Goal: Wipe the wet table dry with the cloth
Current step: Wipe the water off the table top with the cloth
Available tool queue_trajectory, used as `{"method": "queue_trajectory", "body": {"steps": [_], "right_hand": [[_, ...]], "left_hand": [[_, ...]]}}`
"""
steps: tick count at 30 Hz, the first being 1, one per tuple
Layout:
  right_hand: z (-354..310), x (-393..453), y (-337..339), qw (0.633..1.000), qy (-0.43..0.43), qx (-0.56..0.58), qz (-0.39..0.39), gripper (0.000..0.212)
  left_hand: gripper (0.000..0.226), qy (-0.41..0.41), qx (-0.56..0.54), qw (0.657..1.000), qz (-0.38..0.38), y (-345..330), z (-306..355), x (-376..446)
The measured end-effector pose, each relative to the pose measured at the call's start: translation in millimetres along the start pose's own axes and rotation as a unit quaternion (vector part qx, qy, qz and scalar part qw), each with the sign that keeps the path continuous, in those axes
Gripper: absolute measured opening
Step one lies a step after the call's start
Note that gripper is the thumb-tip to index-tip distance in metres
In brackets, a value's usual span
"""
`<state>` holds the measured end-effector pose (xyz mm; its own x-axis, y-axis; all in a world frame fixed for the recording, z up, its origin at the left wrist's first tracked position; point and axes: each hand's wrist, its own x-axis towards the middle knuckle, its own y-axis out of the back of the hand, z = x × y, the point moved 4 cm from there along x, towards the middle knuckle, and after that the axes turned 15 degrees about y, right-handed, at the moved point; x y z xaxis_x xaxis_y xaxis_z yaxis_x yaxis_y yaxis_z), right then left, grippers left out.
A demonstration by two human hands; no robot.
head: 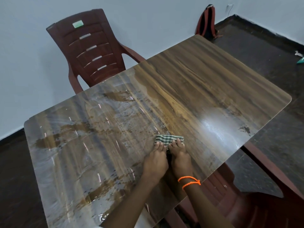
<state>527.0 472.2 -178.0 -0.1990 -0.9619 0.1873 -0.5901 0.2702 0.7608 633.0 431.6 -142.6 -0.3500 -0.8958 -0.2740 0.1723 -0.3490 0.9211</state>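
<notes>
Head view shows left hand (156, 162) and right hand (180, 157) pressing flat-fingered on the folded cloth (169, 139); push it steadily, overlapping strokes, leftward from the hands across the table (213, 83) where water pools.

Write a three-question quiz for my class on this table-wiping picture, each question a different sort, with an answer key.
1. True or false: both hands press the green-and-white checked cloth onto the wood-grain table.
2. Which part of the table looks wettest? A) the side to the left of the cloth B) the far right corner C) none
3. Fill in: the orange cord bracelet is on the ____ wrist.

Key
1. True: the left hand and right hand lie side by side, fingers on the cloth.
2. A
3. right
</notes>
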Motion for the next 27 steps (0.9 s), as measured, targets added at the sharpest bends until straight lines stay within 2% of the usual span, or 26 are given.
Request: {"method": "queue_trajectory", "body": {"steps": [2,5,8,10,15,18,20,23,27], "right_hand": [[-12,-4,-11,1.000,0.011,0.013,-0.010,0.044],[-23,-26,-20,0.997,0.059,0.043,-0.036,0.038],[-19,-47,-10,0.992,0.105,0.047,-0.051,0.040],[-9,-51,3,0.993,0.095,0.055,-0.037,0.039],[18,-21,24,0.999,0.015,0.024,0.018,0.051],[21,18,21,0.999,-0.005,0.011,0.032,0.047],[18,42,13,1.000,0.003,0.005,0.024,0.044],[9,63,-4,0.999,0.034,-0.009,-0.010,0.038],[-11,50,-24,0.996,0.075,0.030,-0.041,0.035]], "left_hand": [[0.052,0.016,0.007,1.000,0.006,-2,-17,-5],[0.062,0.016,0.040,0.999,-0.005,-13,-34,-35],[0.069,0.000,0.051,0.998,-0.042,-24,-32,-60],[0.070,-0.013,0.083,0.995,-0.052,-25,-20,-60],[0.053,-0.038,0.095,0.994,-0.026,-13,15,-11],[0.040,-0.060,0.143,0.988,0.012,5,22,26],[0.037,-0.055,0.148,0.987,0.017,14,16,44],[0.034,-0.006,0.110,0.994,0.009,19,-8,54],[0.037,0.023,0.095,0.995,-0.001,21,-30,30]]}}
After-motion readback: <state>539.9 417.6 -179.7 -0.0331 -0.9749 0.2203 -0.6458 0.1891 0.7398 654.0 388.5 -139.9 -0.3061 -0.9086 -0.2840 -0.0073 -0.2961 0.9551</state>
